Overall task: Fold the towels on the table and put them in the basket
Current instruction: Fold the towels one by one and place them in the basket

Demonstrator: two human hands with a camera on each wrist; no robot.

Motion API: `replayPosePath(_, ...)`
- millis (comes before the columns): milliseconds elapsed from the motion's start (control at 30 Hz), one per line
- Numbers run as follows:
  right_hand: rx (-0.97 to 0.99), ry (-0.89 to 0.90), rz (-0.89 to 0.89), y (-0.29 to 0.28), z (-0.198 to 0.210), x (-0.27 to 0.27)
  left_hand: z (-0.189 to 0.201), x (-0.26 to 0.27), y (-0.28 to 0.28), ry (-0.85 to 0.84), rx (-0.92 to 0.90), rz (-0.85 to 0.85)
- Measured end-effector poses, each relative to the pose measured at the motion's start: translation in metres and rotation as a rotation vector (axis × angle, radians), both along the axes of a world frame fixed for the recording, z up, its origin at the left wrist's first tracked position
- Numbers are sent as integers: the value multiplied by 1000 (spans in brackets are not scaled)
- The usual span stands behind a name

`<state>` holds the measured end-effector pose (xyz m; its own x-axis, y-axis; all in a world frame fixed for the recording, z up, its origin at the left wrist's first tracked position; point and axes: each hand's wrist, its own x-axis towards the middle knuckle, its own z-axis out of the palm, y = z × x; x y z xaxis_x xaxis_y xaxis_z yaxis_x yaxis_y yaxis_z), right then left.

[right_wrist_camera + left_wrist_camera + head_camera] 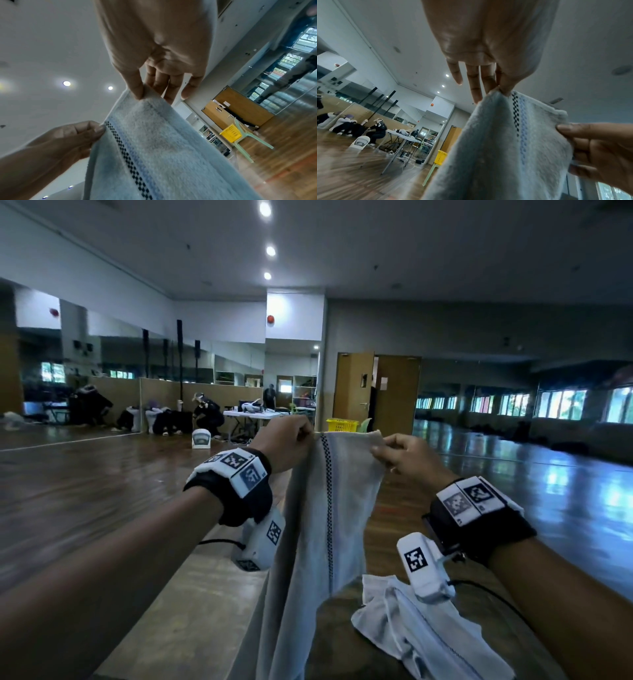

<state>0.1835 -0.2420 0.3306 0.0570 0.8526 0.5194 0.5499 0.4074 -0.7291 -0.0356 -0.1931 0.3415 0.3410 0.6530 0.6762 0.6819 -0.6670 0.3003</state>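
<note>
Terry cloth pinched at both top corners. Left hand (284, 441) nips the towel (329, 508) between thumb and forefinger, other fingers loosely extended behind the cloth, as the left wrist view shows. Right hand (404, 455) holds the opposite corner the same way, thumb in front and fingers behind. Hands near each other, so the top edge spans only a short stretch and the cloth hangs in a long drape down toward the counter (191, 611).

Towel: pale grey-white, dark checked stripe running lengthwise just beside the left hand's corner. Raised in the air; whether its lower end touches the counter cannot be told.

Second towel (421, 628) lies crumpled on the counter below the right wrist, unfolded.

Progress, as a judgement: early. The held towel looks narrowed along its length (possibly one fold in, possibly just gathered). The other is untouched. Nothing visibly placed in the basket (342, 424), which sits well apart across the floor on a pale green chair (243, 143).

Views compared: only the head view shows the second towel and the counter. The wrist views give the pinch itself and a light blue band alongside the checks. The chair shows clearly only in the right wrist view.
</note>
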Motion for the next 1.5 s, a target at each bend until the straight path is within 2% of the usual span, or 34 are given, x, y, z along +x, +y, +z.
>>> replayPosePath(67, 47, 22, 0, -2, 5, -6, -1, 0, -5, -44, -86, -37)
replayPosePath(167, 132, 49, 2, -3, 11, -14, -6, -1, -16, -107, -272, -220)
replayPosePath(267, 145, 38, 19, -2, 13, -20, -11, -2, -22, -129, -295, -315)
replayPosePath(333, 123, 18, 38, -5, 12, -23, -12, -2, -20, -153, -233, -308)
replayPosePath(433, -63, -37, 120, -5, -1, -26, -14, -3, -14, -210, -128, -260)
replayPosePath(533, -210, -198, 187, -4, -24, -31, -16, -4, -12, -254, -114, -227)
replayPosePath(600, -250, -128, 234, -5, -35, -35, -18, -6, -12, -247, -131, -205)
replayPosePath(667, -239, -42, 243, -6, -39, -36, -19, -9, -13, -229, -164, -198)
replayPosePath(800, -100, -43, 166, 2, -41, -27, -23, -12, -17, -155, -283, -231)
replayPosePath(900, -43, 15, 138, -7, -30, -32, -25, -10, -21, -186, -361, -304)
replayPosePath(1100, 29, -37, 157, -13, -21, -34, -25, -1, -24, -283, -278, -352)
replayPosePath(1267, -1, -50, 168, -18, -30, -24, -22, 6, -24, -256, -148, -314)
replayPosePath(1400, -68, -181, 147, -23, -47, -1, -18, 4, -22, -303, -27, -229)
replayPosePath(1500, -130, -267, 52, -36, -58, 25, -14, -5, -23, -340, 34, -182)
